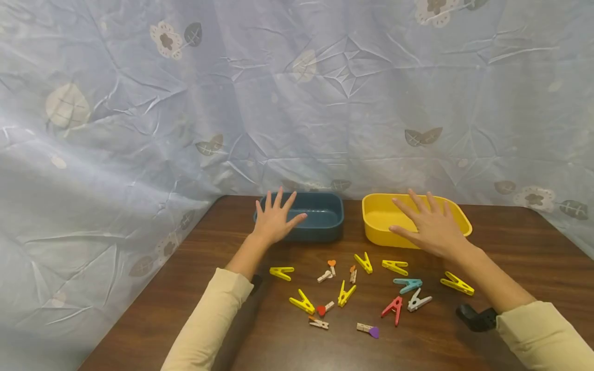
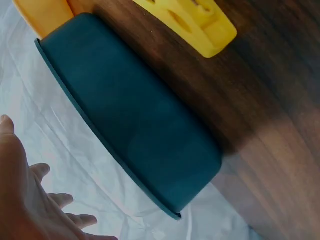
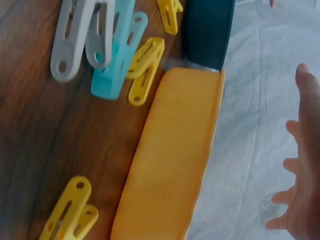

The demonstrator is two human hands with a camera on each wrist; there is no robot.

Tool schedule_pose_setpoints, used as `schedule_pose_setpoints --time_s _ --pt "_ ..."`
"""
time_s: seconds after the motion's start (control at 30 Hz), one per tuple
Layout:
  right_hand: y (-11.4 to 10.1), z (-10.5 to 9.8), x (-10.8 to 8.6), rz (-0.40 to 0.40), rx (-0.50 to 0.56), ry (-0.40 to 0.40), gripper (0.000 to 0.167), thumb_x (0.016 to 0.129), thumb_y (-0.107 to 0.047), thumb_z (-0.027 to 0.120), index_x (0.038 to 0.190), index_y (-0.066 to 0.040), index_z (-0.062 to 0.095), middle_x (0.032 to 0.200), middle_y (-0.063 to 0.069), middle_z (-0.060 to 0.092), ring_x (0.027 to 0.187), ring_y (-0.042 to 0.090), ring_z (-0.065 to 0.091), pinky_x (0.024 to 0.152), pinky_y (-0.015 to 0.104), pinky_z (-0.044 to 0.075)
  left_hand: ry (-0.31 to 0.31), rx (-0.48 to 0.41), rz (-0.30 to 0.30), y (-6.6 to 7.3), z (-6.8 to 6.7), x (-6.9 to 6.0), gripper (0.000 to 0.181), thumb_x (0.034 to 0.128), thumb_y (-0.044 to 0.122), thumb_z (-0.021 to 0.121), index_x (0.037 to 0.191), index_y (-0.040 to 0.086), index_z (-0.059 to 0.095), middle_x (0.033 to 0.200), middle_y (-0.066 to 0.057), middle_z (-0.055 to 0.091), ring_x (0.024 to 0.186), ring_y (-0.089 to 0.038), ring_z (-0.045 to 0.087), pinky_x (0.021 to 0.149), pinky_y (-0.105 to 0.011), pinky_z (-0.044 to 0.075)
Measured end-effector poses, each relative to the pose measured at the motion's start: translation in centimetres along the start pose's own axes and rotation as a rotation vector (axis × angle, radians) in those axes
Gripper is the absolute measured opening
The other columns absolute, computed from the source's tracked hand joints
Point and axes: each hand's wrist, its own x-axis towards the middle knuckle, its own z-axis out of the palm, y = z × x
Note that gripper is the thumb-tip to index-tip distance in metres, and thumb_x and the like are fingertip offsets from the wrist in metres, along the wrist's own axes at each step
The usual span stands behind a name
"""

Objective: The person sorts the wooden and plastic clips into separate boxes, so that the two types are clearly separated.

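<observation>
My left hand hovers at the left end of a dark blue bin, fingers spread and holding nothing. Over the yellow bin my right hand is spread likewise, with nothing in it. In front of the bins lie several yellow plastic clothespins, plus a teal clothespin, a grey clothespin and a red clothespin. Small wooden clothespins are scattered among them, one with a purple heart, another with a red heart. Both wrist views show the hands apart from the bins' outer walls.
The brown wooden table carries everything. Behind it hangs a pale patterned curtain, close to the bins' far sides. A black wrist-camera mount sits below the right forearm.
</observation>
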Motion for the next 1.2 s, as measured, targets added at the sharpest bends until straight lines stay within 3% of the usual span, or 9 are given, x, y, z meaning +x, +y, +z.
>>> schedule_pose_setpoints --time_s 0.1,0.3,0.63,0.97,1.2 --pt "-0.6 0.2 -0.2 -0.027 -0.017 0.02 0.072 0.087 -0.06 0.046 0.145 -0.022 0.028 0.149 0.018 0.015 0.128 0.052 0.01 0.094 0.07 0.005 0.022 -0.071 -0.03 -0.6 0.1 -0.1 0.073 0.0897 0.065 0.03 0.149 0.025 0.012 0.152 -0.013 0.002 0.135 -0.039 -0.002 0.101 -0.062 0.003" --pt "-1.9 1.3 -0.6 -0.077 -0.015 0.064 0.071 0.085 -0.059 0.051 0.143 -0.021 0.035 0.146 0.02 0.023 0.127 0.053 0.015 0.094 0.07 0.008 0.083 -0.304 -0.098 -2.0 0.4 -0.4 0.069 0.0925 0.059 0.032 0.148 0.021 0.019 0.151 -0.015 0.005 0.135 -0.039 0.003 0.103 -0.058 0.008" --pt "-4.8 3.8 -0.7 -0.117 0.021 0.053 0.071 0.083 -0.059 0.054 0.141 -0.021 0.039 0.145 0.019 0.027 0.128 0.051 0.016 0.096 0.068 0.011 0.146 -0.666 -0.241 -4.9 2.2 -1.4 0.066 0.0944 0.048 0.042 0.147 0.016 0.02 0.149 -0.02 0.009 0.131 -0.045 0.01 0.096 -0.066 0.016" --pt "-6.9 5.5 -0.8 -0.144 0.098 0.052 0.067 0.082 -0.06 0.055 0.135 -0.019 0.048 0.143 0.017 0.032 0.128 0.049 0.02 0.096 0.065 0.018 0.153 -0.785 -0.262 -6.8 3.7 -1.8 0.064 0.0937 0.03 0.053 0.144 0.003 0.024 0.144 -0.025 0.023 0.13 -0.041 0.021 0.101 -0.056 0.02" --pt "-7.6 6.4 -0.7 -0.185 0.131 0.057 0.058 0.082 -0.055 0.059 0.127 -0.018 0.057 0.138 0.018 0.04 0.126 0.046 0.027 0.095 0.062 0.026 0.111 -0.886 -0.281 -7.6 4.7 -2.2 0.067 0.0931 0.033 0.054 0.145 0.005 0.022 0.145 -0.024 0.021 0.13 -0.042 0.02 0.101 -0.056 0.02"
